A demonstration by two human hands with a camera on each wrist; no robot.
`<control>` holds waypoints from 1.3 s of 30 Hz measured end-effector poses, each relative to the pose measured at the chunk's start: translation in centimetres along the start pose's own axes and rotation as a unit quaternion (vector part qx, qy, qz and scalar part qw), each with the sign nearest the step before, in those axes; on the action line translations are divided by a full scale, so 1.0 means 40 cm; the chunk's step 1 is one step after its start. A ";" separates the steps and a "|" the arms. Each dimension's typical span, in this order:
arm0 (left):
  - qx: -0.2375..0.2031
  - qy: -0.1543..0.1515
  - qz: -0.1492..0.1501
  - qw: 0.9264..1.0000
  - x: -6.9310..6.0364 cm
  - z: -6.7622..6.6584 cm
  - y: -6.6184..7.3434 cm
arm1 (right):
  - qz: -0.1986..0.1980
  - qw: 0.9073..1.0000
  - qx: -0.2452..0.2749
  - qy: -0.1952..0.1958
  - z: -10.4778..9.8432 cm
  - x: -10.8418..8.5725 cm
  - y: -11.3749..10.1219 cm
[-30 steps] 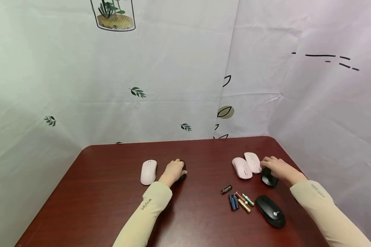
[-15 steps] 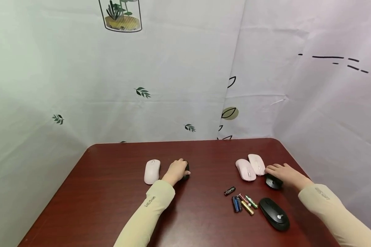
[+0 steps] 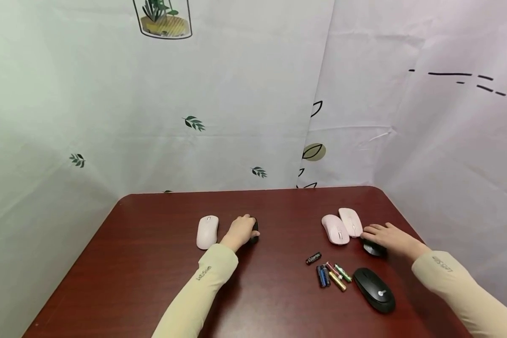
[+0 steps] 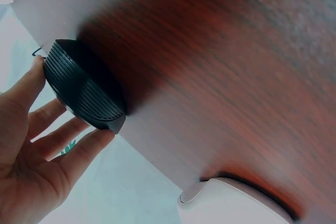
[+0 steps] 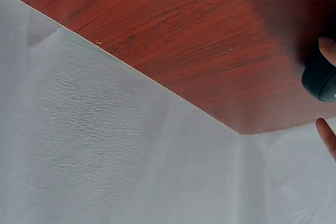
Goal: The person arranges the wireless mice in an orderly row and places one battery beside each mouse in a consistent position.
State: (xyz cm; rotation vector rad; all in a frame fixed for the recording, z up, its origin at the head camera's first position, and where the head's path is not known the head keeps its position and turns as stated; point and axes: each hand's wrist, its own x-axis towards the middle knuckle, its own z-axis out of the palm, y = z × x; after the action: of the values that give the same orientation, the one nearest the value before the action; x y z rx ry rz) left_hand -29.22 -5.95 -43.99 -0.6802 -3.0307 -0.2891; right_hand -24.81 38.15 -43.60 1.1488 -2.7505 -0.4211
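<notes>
Near the middle of the table's far half, my left hand (image 3: 239, 233) holds a black computer mouse (image 3: 255, 231), fingers and thumb at its edges. The left wrist view shows this mouse (image 4: 86, 85) with its ribbed side toward the camera. To the left lies a white mouse (image 3: 207, 232). At the right, my right hand (image 3: 392, 240) rests over another black mouse (image 3: 373, 249) with its fingers extended. In the right wrist view, the thumb (image 5: 328, 51) touches that mouse (image 5: 320, 80), and one finger stands apart from it. Two pale pink mice (image 3: 335, 229) lie close beside that hand.
Several batteries (image 3: 332, 274) lie together at the right of the table (image 3: 152, 281), with a dark one (image 3: 313, 258) just apart. Nearer me is a larger black mouse (image 3: 373, 290). A white patterned cloth (image 3: 219, 94) hangs behind the table and along its right side.
My right hand's fingers have straightened from a curled grip on the black mouse, which sits slightly nearer me beside the pink mice. My left hand keeps its hold. The head view has shifted slightly.
</notes>
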 end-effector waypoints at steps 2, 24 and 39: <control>0.005 -0.001 -0.001 1.000 -0.001 0.001 0.000 | -0.012 1.000 -0.001 0.015 0.008 -0.002 0.007; 0.012 -0.019 -0.012 1.000 -0.002 -0.005 0.006 | 0.079 0.990 0.082 0.079 -0.041 0.066 -0.006; 0.024 -0.009 -0.018 1.000 0.001 0.001 0.009 | 0.234 0.956 0.152 0.093 -0.069 0.160 -0.074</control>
State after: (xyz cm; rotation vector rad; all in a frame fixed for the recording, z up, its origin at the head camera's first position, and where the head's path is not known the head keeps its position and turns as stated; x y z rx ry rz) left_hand -29.09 -5.60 -43.97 -0.6292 -3.0596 -0.2124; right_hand -26.66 31.04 -41.81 0.5056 -2.8472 0.1636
